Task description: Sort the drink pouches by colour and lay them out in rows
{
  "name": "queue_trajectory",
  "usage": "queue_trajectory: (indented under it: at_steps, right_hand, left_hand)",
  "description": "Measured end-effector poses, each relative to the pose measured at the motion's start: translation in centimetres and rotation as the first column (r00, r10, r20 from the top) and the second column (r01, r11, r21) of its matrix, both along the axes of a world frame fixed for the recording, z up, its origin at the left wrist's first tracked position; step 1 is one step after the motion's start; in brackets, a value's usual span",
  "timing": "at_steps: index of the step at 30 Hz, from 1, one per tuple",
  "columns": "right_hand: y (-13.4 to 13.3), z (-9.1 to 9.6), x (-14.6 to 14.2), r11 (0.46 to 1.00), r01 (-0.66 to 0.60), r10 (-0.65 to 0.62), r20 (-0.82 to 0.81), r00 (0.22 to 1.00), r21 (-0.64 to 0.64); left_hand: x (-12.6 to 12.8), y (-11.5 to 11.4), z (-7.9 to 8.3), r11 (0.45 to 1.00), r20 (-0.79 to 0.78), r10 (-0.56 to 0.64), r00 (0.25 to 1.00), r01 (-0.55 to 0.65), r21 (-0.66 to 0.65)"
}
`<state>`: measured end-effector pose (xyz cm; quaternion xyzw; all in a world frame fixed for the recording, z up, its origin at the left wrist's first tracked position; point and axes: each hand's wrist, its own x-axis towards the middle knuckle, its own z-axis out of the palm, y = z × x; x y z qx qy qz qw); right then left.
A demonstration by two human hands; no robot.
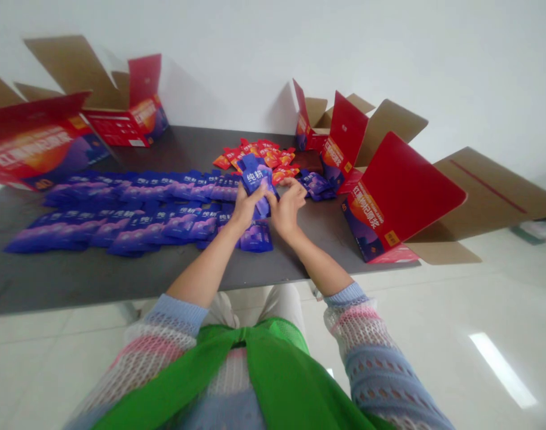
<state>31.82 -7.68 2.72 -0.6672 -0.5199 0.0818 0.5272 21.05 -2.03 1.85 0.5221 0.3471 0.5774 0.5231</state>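
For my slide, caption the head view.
Left hand grips blue-purple printed pouches above a grey table, right hand touching them.

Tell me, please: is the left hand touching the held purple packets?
Touching. The head view shows the left hand gripping the held purple packets at their lower left side, with no gap visible between.

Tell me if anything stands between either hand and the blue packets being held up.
Nothing visible does. The left hand grips the held blue packets, and the right hand appears to touch their lower edge. The red packets lie beyond, not between.
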Motion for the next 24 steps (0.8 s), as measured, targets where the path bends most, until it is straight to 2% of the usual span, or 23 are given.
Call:
queue_trajectory:
  at_steps: [2, 4, 6, 8, 10, 12, 15, 18, 22, 24]
  right_hand:
    - [-0.7, 0.6, 0.8, 0.996, -0.085, 0.083, -0.065, 0.994, -0.025]
    - [-1.2, 0.8, 2.1, 0.958, -0.287, 0.279, -0.184, 0.942, -0.013]
    - [-1.7, 0.8, 3.6, 0.867, -0.495, 0.488, -0.291, 0.823, 0.058]
    - [-2.3, 0.7, 4.9, 0.797, -0.585, 0.596, -0.341, 0.727, 0.147]
    - [-2.9, 0.5, 5.6, 0.793, -0.577, 0.605, -0.368, 0.706, 0.196]
    - [-3.4, 0.2, 5.9, 0.815, -0.546, 0.572, -0.415, 0.708, 0.192]
    - [-3.9, -1.1, 5.7, 0.856, -0.489, 0.502, -0.501, 0.705, 0.169]
    - [-4.1, -2.8, 5.3, 0.887, -0.42, 0.453, -0.548, 0.703, 0.193]
    - [-4.6, -4.7, 5.2, 0.922, -0.351, 0.38, -0.541, 0.75, 0.162]
    - [-5.0, -5.2, 5.3, 0.932, -0.327, 0.358, -0.514, 0.78, 0.153]
  left_hand:
    - [-0.5, -0.6, 0.4, 0.991, -0.008, -0.132, 0.991, 0.132, 0.004]
    - [-0.7, -1.1, 0.6, 0.975, -0.064, -0.214, 0.975, 0.217, 0.042]
    - [-0.4, -1.7, 0.8, 0.965, -0.144, -0.213, 0.966, 0.232, 0.123]
    - [0.4, -2.3, 0.7, 0.954, -0.221, -0.135, 0.966, 0.187, 0.233]
    - [1.4, -2.8, 0.4, 0.932, -0.286, -0.037, 0.958, 0.136, 0.336]
    - [2.1, -3.2, 0.0, 0.908, -0.338, -0.011, 0.941, 0.151, 0.392]
    - [2.4, -3.5, -0.5, 0.875, -0.395, -0.118, 0.911, 0.283, 0.393]
    - [2.1, -3.7, -0.6, 0.84, -0.454, -0.247, 0.856, 0.422, 0.34]
    - [2.4, -4.6, -0.2, 0.874, -0.524, -0.265, 0.809, 0.432, 0.225]
    - [2.7, -5.2, 0.0, 0.868, -0.539, -0.269, 0.798, 0.443, 0.223]
